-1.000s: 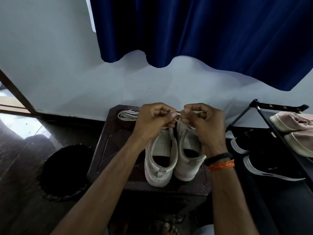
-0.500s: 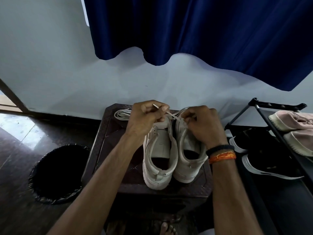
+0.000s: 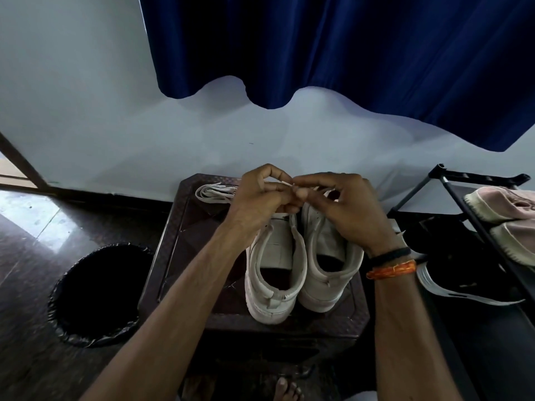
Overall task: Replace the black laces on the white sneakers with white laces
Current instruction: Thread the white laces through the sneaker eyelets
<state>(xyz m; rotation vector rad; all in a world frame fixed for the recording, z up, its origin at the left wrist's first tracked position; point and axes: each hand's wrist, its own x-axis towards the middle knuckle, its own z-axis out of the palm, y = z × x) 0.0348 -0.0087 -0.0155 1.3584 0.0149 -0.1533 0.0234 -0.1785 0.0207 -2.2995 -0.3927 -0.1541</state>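
Dim, bluish light, brightest at the left edge where the glossy floor [image 3: 26, 215] shows glare, leaves the lower frame in deep shadow, with soft focus throughout and wide-angle bending toward the edges.

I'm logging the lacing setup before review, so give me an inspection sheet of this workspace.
Surface: dark stool against the wall.
Job's things: two white sneakers side by side, heels toward the person; spare white laces bundled at the stool's far left; black laces: nothing seen.
Clutter: lined bin left of the stool.
Hands: left hand and right hand pinch a white lace end above the toes.
Cables: nothing seen.
Surroundings: blue curtain; shoe rack with other shoes, right.
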